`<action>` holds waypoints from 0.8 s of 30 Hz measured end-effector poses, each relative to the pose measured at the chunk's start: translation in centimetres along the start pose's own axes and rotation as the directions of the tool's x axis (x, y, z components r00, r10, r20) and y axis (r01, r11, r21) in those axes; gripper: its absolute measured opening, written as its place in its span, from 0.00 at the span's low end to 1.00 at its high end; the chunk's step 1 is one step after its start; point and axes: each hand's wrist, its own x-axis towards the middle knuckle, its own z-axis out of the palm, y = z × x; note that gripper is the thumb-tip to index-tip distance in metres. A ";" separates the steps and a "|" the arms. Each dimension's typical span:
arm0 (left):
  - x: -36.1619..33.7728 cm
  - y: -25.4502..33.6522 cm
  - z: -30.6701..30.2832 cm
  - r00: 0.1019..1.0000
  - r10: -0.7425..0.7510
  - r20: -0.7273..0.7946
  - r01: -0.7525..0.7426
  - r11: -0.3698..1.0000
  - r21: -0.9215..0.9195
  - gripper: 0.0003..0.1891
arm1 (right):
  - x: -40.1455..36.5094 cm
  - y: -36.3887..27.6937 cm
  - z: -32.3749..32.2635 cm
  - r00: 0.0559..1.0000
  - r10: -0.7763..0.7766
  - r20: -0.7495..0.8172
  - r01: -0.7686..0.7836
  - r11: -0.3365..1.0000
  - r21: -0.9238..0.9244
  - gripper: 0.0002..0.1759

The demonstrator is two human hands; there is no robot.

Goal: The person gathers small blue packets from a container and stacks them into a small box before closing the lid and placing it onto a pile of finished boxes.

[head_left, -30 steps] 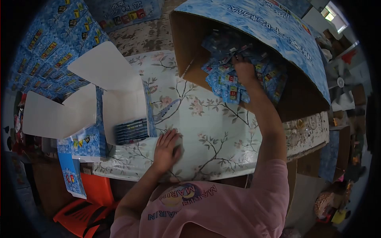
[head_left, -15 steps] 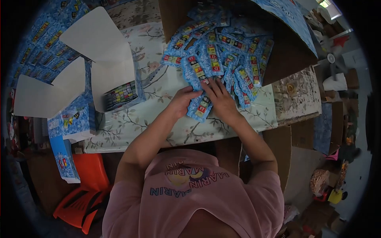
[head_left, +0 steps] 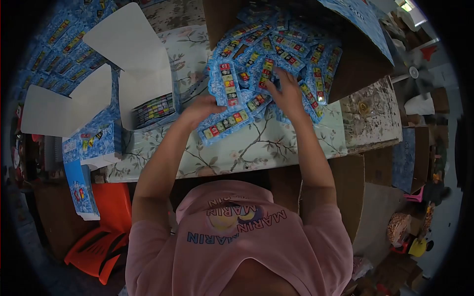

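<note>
A heap of blue packets (head_left: 291, 47) with colourful square pieces spills from a tipped cardboard box onto the flowered tablecloth. My left hand (head_left: 200, 109) pinches the lower edge of an upright blue packet (head_left: 228, 86) at the heap's left side. Below that one, another packet (head_left: 224, 125) lies slanted near my left fingers. My right hand (head_left: 288, 93) rests on the heap with thumb and fingers apart, touching a packet (head_left: 265, 74). Whether it grips that packet is unclear.
An open white-lined box (head_left: 148, 81) at the left holds a stack of packets (head_left: 155, 109). Beside it is another open carton (head_left: 69, 108). The large cardboard box (head_left: 358, 69) stands tipped at the right. An orange chair (head_left: 106, 212) is below left.
My hands have moved apart, the left one leftward with a packet and the right one up onto the heap. The lower packet has shifted left and turned slanted.
</note>
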 end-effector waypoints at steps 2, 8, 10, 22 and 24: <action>0.3 -0.1 -0.8 0.994 0.085 -0.075 -0.076 0.991 0.110 0.14 | 3.6 2.1 2.4 0.983 -0.170 0.063 0.179 0.966 -0.187 0.33; -3.0 1.3 -1.9 0.883 0.434 -0.182 -0.188 0.679 0.709 0.11 | 8.6 2.3 0.9 0.797 0.145 0.587 0.034 0.959 -0.282 0.42; -5.6 1.2 -1.0 0.849 0.507 -0.148 -0.218 0.591 0.777 0.11 | 7.9 2.4 -0.2 0.790 0.175 0.587 -0.002 0.959 -0.283 0.43; -4.5 -8.0 -0.6 0.617 0.698 -0.363 -0.268 0.620 0.737 0.13 | 3.8 4.3 -3.7 0.808 0.103 0.579 -0.036 0.991 -0.127 0.41; -3.2 -7.7 -0.5 0.639 0.660 -0.394 -0.192 0.633 0.750 0.14 | 3.2 3.9 -4.0 0.816 0.142 0.561 -0.076 0.987 -0.141 0.40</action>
